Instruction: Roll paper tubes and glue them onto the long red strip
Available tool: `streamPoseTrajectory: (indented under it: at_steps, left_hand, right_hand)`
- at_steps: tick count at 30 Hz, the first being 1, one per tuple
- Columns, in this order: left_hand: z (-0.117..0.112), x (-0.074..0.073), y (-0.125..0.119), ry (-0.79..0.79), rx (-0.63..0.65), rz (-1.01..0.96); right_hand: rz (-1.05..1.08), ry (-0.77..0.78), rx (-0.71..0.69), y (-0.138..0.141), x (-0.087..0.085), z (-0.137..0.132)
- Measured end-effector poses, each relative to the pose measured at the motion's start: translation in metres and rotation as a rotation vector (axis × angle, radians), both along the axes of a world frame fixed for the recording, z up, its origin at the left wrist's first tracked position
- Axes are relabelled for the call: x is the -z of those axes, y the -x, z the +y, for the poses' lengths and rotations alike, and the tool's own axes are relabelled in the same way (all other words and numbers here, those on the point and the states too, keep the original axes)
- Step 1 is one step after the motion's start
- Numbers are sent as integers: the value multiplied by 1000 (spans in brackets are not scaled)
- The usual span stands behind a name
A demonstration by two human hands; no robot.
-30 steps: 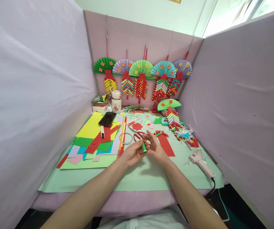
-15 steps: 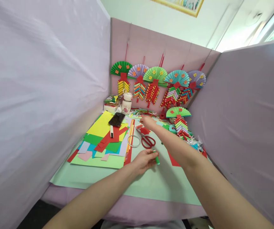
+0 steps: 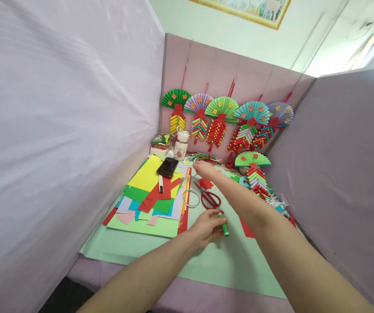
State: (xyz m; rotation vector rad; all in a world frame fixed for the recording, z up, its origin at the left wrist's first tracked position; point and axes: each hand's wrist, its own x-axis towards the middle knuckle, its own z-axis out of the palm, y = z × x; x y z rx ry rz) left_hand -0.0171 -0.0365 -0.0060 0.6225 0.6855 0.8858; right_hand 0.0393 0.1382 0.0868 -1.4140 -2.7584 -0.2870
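My left hand (image 3: 208, 226) rests on the pale green mat (image 3: 135, 250) with its fingers closed round a small green paper roll (image 3: 224, 226). My right hand (image 3: 202, 169) reaches far forward over the paper scraps near the back of the table, just beyond the red-handled scissors (image 3: 209, 198). Its fingers point down among the scraps; whether they hold anything is hidden. A clear tape ring (image 3: 191, 198) lies between the two hands.
A stack of coloured paper sheets (image 3: 148, 195) lies at left with a black phone (image 3: 168, 167) and a marker (image 3: 161, 188) on it. A white jar (image 3: 181, 147) stands at the back. Paper fan decorations (image 3: 221, 119) hang on the pink partition; another (image 3: 252, 169) lies at right.
My right hand let go near the green roll and stretched forward to the scraps at the back. My left hand kept the roll. The view swung left and upward.
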Motion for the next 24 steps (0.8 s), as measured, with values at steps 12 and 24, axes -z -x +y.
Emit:
streamPoseTrajectory:
  at_steps: [12, 24]
  left_hand:
    - [11, -7, 5, 39, -170, -147]
    - [13, -6, 5, 24, -155, -133]
  right_hand:
    - [1765, -91, 230, -151, 34, -170]
    - [1819, 62, 356, -175, 80, -244]
